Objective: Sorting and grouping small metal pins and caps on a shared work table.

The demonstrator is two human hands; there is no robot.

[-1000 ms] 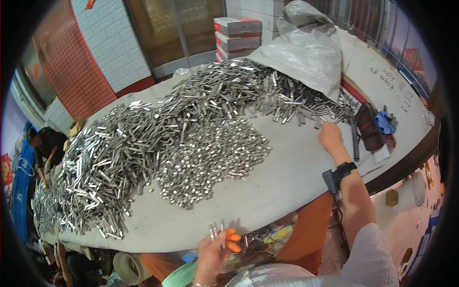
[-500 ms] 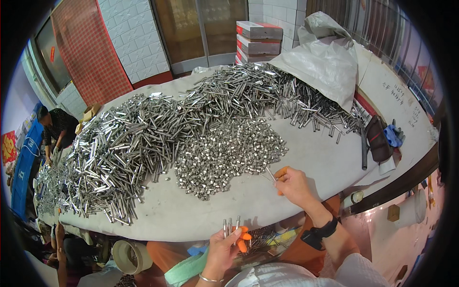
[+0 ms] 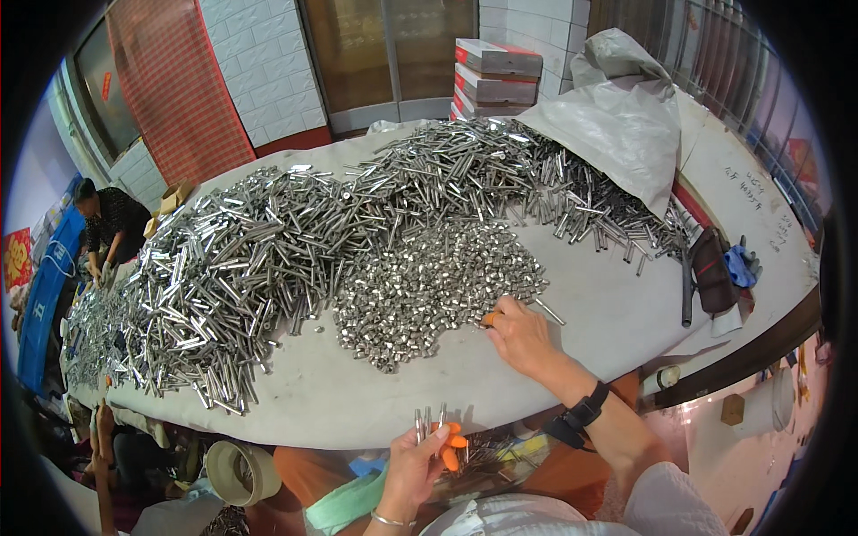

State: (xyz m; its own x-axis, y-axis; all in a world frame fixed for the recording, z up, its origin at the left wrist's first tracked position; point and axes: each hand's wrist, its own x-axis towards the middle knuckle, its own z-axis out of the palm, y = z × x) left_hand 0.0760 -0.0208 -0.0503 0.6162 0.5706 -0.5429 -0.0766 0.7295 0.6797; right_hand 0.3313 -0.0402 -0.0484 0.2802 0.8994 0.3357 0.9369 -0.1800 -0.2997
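My left hand [image 3: 418,469], with orange covers on some fingers, is closed around a few slim metal rods [image 3: 428,420] standing upright, near the table's front edge. My right hand [image 3: 520,335] is bent over the near right rim of a heap of small, short metal pieces [image 3: 429,290]. Its orange-covered fingertip touches this heap. One metal rod [image 3: 550,311] juts out to the right from behind the right hand's fingers. Whether those fingertips also pinch a small piece is hidden. Behind and left of the small pieces lies a large pile of loose metal rods [image 3: 259,250].
The grey table covering [image 3: 617,308] shows in front of the piles. A white sack [image 3: 617,116] lies at the back right, near stacked boxes [image 3: 496,76]. A dark tube [image 3: 686,290] and blue glove [image 3: 740,265] rest at right. Another person [image 3: 114,223] works far left. A bucket [image 3: 241,473] stands below.
My right hand has moved left and slightly forward, onto the edge of the small pieces. The rod it holds now points out to the right. My left hand has barely moved.
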